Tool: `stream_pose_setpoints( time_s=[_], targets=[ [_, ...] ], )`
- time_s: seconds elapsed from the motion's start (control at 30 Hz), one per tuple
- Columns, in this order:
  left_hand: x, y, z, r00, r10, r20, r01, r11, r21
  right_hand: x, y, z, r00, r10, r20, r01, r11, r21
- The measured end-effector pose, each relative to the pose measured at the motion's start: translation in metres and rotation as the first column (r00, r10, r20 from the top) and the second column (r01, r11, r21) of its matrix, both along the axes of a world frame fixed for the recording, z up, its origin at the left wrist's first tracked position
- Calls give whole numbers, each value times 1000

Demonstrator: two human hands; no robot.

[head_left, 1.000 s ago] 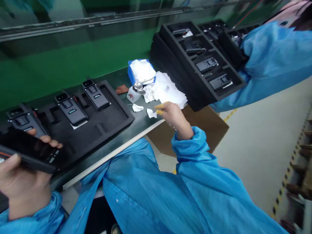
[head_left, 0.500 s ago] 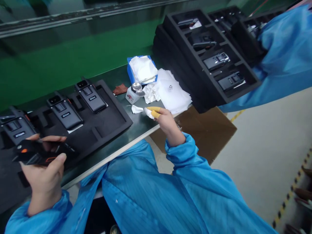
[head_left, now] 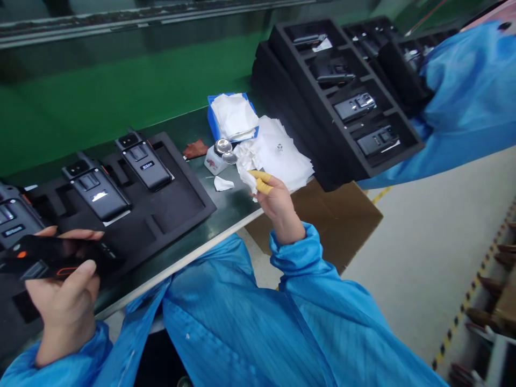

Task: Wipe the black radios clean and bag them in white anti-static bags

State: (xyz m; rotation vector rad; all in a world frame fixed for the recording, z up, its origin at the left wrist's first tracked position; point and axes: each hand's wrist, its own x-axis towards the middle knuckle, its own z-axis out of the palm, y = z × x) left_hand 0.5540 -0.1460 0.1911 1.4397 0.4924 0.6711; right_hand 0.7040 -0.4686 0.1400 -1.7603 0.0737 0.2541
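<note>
My left hand (head_left: 66, 298) is closed around a black handheld radio (head_left: 52, 258) with orange buttons, held over the near left part of a black foam tray (head_left: 181, 220). In that tray lie more radios (head_left: 97, 188) with labels on their backs. At the table edge my right hand (head_left: 276, 199), with yellow finger cots on thumb and forefinger, pinches a crumpled white wipe (head_left: 249, 181). Left of it lies another scrap of white wipe (head_left: 223, 184). Just beyond stands a small white dispenser bottle (head_left: 216, 160) with its metal lid flipped up.
Behind the bottle are a blue box (head_left: 213, 121) of white wipes, a brown cloth (head_left: 195, 149) and a stack of white sheets (head_left: 286, 156). Stacked foam trays (head_left: 298, 107) of radios rise at right. A cardboard box (head_left: 342, 226) sits below the table edge. Another person's blue sleeve (head_left: 467, 97) is at far right.
The wipe in my right hand has been raised slightly off the table, toward the white sheets. My left hand keeps its hold on the radio. The whole view has shifted a little.
</note>
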Motion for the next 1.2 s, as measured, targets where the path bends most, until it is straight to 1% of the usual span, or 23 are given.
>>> stream_pose_setpoints(
  time_s=[0.03, 0.07, 0.1, 0.13, 0.23, 0.3, 0.37, 0.4, 0.43, 0.47, 0.57, 0.6, 0.63, 0.67, 0.73, 0.8, 0.9, 0.93, 0.97, 1.03, 1.1, 1.17, 1.2],
  targets=[
    [0, 0, 0, 1000, -3, 7, 3, 1000, -1, 1, -1, -4, 997, 15, 72, -1, 980, -200],
    [0, 0, 0, 1000, -3, 7, 3, 1000, -3, 2, -3, -7, 991, 38, 127, 12, 929, -369],
    [0, 0, -1, 1000, -1, 0, 1, 1000, -8, 1, -3, -10, 984, 57, 167, 34, 868, -495],
    [-1, 1, -1, 1000, 2, -8, -2, 1000, -12, 0, -4, -11, 978, 66, 197, 61, 814, -578],
    [-2, 4, -5, 1000, 0, -3, 0, 1000, -15, -7, -1, -11, 963, 88, 254, 123, 695, -708],
    [-2, 6, -7, 1000, -8, 26, 8, 1000, 0, -10, 4, -10, 961, 130, 244, 112, 624, -773],
    [-2, 8, -9, 999, -13, 35, 12, 1000, 19, -10, 9, -10, 965, 162, 208, 77, 579, -812],
    [-2, 8, -9, 999, -13, 35, 12, 1000, 28, -10, 11, -11, 968, 157, 194, 71, 573, -816],
    [-2, 8, -9, 999, -12, 35, 11, 999, 32, -9, 12, -10, 973, 136, 189, 74, 590, -804],
    [-2, 7, -8, 999, -13, 33, 11, 999, 33, -8, 11, -10, 977, 102, 186, 79, 640, -765],
    [-1, 5, -6, 999, -14, 36, 13, 999, 29, -6, 5, -4, 992, 13, 126, 58, 835, -547],
    [0, 5, -6, 999, -11, 33, 10, 999, 31, -7, 3, -2, 996, 13, 89, 32, 878, -478],
    [1, 5, -6, 999, -8, 32, 6, 999, 34, -7, 0, 0, 998, 24, 52, 0, 904, -428],
    [1, 5, -7, 999, -6, 36, 5, 999, 39, -8, -2, 1, 999, 45, 18, -34, 914, -403],
    [2, 7, -9, 999, -12, 49, 9, 999, 54, -10, -6, 4, 996, 87, -29, -92, 916, -389],
    [2, 9, -13, 997, -21, 77, 16, 997, 73, -12, -10, 5, 997, 75, -10, -72, 893, -444],
    [2, 12, -16, 994, -38, 104, 30, 997, 75, -16, -14, 9, 992, 10, 129, 71, 791, -608],
    [2, 12, -17, 993, -46, 109, 38, 997, 71, -18, -14, 11, 985, 21, 170, 96, 759, -644],
    [2, 12, -17, 992, -54, 113, 46, 996, 71, -21, -13, 11, 980, 54, 192, 89, 741, -666],
    [2, 12, -17, 991, -57, 120, 47, 996, 82, -27, -6, 11, 971, 147, 191, 23, 733, -680],
    [3, 12, -17, 990, -52, 133, 40, 995, 92, -32, 3, 7, 961, 211, 179, -25, 710, -704],
    [3, 13, -17, 989, -47, 142, 33, 995, 97, -36, 13, 0, 961, 227, 156, -40, 676, -736],
    [4, 13, -17, 989, -48, 143, 34, 995, 99, -37, 17, -2, 965, 217, 145, -39, 669, -742]
  ],
)
